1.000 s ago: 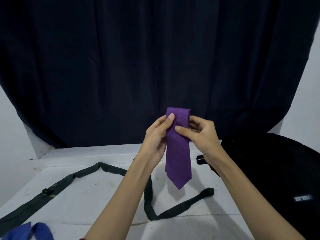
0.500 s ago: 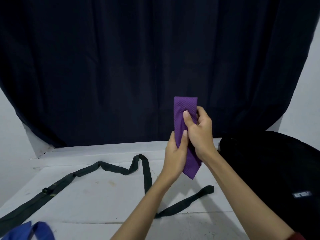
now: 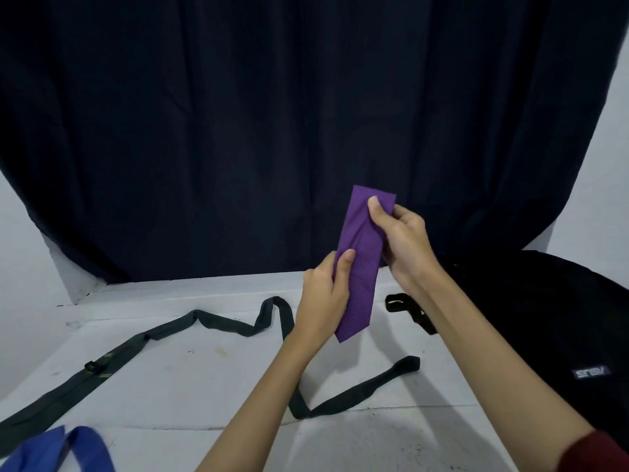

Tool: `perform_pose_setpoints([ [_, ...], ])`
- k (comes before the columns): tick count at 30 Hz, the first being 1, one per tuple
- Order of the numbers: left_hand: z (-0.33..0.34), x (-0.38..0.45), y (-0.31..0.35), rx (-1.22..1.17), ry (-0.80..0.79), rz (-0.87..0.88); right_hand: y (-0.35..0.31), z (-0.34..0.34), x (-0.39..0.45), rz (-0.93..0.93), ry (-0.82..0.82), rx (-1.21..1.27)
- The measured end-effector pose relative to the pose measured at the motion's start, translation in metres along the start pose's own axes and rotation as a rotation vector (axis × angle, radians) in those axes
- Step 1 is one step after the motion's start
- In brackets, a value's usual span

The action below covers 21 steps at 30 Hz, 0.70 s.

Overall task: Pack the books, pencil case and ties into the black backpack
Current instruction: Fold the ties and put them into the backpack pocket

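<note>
Dark curtain [image 3: 238,131] hangs behind our white table [image 3: 204,376]; our right hand [image 3: 405,240] pinches the folded purple tie [image 3: 362,264] near its top, thumb in front, while our left hand [image 3: 323,298] grips its lower part, the tie held upright above the table; outward, a dark tie [image 3: 211,323] sprawls unfolded, a blue tie [image 3: 54,451] lies at the near edge, the backpack [image 3: 544,318] sits right; no tie looks packed yet; books and pencil case are out of view.

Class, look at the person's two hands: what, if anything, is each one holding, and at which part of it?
Both hold the folded purple tie. The right hand pinches its upper end near the fold; the left hand has its grip on the lower part, above the tip.
</note>
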<state>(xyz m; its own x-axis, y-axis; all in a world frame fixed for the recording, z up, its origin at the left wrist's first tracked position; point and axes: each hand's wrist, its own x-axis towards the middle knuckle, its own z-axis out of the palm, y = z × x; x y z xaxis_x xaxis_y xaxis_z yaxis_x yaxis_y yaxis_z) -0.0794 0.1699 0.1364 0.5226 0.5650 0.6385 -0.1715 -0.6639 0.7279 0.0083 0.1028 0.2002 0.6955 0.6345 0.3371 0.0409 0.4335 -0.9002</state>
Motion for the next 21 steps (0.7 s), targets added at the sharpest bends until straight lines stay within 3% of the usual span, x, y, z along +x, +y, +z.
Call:
perform_pose_setpoints([
  [4,-0.001,0.0,0.0,-0.045,-0.151,-0.05,-0.002,-0.004,0.007,-0.039,0.097,-0.039],
  [10,-0.005,-0.004,-0.006,-0.232,-0.456,-0.378,-0.003,-0.009,0.012,-0.114,0.191,-0.077],
  [16,-0.01,-0.005,-0.005,-0.367,-0.531,-0.465,0.001,-0.008,0.009,-0.187,0.202,-0.157],
  [21,-0.013,0.007,0.009,-0.348,-0.48,-0.36,0.007,-0.006,-0.002,-0.194,0.139,-0.162],
])
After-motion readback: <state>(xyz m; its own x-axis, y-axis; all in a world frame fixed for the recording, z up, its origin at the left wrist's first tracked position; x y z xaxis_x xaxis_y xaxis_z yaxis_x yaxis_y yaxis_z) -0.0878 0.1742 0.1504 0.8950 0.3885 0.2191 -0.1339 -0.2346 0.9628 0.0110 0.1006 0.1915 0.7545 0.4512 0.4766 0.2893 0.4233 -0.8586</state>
